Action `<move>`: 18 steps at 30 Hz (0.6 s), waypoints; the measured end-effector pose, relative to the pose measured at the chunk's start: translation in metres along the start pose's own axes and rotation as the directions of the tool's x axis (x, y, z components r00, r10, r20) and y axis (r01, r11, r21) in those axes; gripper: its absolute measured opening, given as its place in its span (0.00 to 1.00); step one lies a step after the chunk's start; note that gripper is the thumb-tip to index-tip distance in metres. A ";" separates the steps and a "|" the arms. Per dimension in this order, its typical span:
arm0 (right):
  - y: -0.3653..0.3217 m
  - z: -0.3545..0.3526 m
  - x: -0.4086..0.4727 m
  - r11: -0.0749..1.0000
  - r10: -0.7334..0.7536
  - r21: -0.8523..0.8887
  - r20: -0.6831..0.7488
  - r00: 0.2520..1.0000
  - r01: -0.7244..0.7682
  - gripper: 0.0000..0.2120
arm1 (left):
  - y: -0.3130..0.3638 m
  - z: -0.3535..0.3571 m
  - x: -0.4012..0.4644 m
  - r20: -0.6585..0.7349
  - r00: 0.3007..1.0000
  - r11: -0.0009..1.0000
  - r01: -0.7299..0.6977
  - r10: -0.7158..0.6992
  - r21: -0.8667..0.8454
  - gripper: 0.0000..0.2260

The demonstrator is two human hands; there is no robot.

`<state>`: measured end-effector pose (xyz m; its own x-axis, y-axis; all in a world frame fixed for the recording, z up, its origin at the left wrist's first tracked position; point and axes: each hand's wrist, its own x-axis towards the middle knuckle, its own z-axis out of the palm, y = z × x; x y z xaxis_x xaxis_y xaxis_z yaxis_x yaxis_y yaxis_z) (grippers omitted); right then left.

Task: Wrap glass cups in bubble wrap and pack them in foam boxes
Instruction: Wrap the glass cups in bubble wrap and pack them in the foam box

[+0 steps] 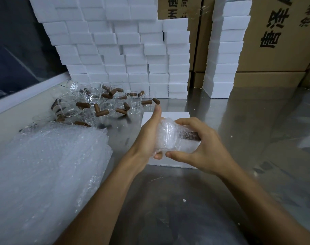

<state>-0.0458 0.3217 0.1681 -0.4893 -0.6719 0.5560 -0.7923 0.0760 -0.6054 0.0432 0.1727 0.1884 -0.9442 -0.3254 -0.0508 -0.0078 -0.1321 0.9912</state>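
Two hands on one wrapped cup (175, 137): our left hand (148, 137) grips it, right hand (201, 147) pinches the wrap, above one foam box (168, 115) on the worktop (168, 200).

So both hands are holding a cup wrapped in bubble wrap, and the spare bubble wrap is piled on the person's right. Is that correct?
Not quite. In the head view, both the left hand and the right hand do hold the wrapped cup, but the spare bubble wrap is piled on the person's left, not right.
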 end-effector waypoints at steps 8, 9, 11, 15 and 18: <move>-0.007 -0.013 0.000 0.942 0.148 0.315 -0.088 0.985 -0.114 0.25 | 0.005 -0.014 0.002 0.170 0.981 0.990 -0.080 0.099 -0.116 0.24; -0.008 -0.016 0.001 0.919 0.180 0.370 -0.087 0.980 -0.136 0.25 | 0.005 -0.016 0.002 0.155 0.981 0.989 -0.101 0.117 -0.111 0.21; -0.008 -0.020 0.002 0.879 0.230 0.442 -0.068 0.971 -0.178 0.25 | 0.003 -0.018 0.003 0.131 0.978 0.983 -0.153 0.165 -0.097 0.19; -0.007 -0.026 0.003 0.828 0.312 0.497 -0.025 0.950 -0.259 0.28 | -0.001 -0.017 0.004 0.100 0.971 0.974 -0.208 0.217 -0.091 0.37; -0.006 -0.027 0.004 0.818 0.337 0.492 0.008 0.941 -0.297 0.25 | -0.002 -0.017 0.004 0.060 0.964 0.965 -0.261 0.260 0.009 0.38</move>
<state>-0.0526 0.3387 0.1895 -0.7248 -0.6128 0.3148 -0.3236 -0.1006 -0.9408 0.0448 0.1555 0.1838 -0.9317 -0.2920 0.2160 0.2358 -0.0342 0.9712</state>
